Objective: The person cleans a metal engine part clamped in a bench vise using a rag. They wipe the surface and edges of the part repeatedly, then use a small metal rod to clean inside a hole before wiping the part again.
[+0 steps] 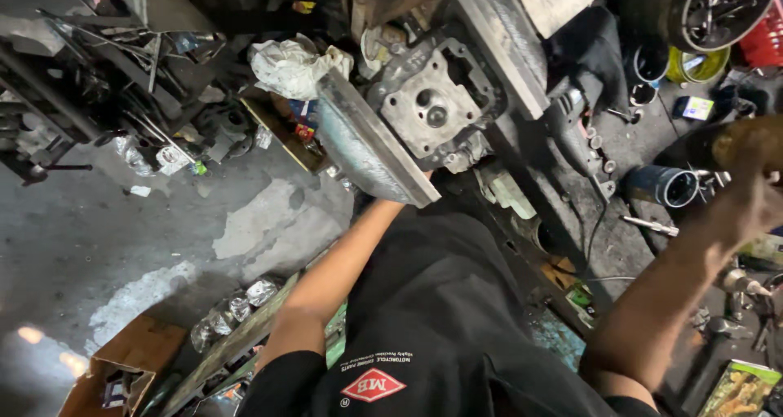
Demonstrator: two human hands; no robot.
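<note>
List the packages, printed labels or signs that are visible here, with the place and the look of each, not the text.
Brown open cardboard box: bottom left on the floor, flaps open.
Glossy green and yellow printed packet: bottom right corner, flat, rectangular.
Small blue and yellow carton: upper right on the cluttered bench.
Red diamond logo patch: on the person's black shirt, with white printing above.
No screens are visible.

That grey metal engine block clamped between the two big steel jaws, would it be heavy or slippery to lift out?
The engine block looks like thick cast metal, so it is probably heavy for its size and fully stiff. Its surface seems grimy, perhaps oily, so it may be slippery. The steel bars press both sides, so pushing it likely won't shift it.
</note>
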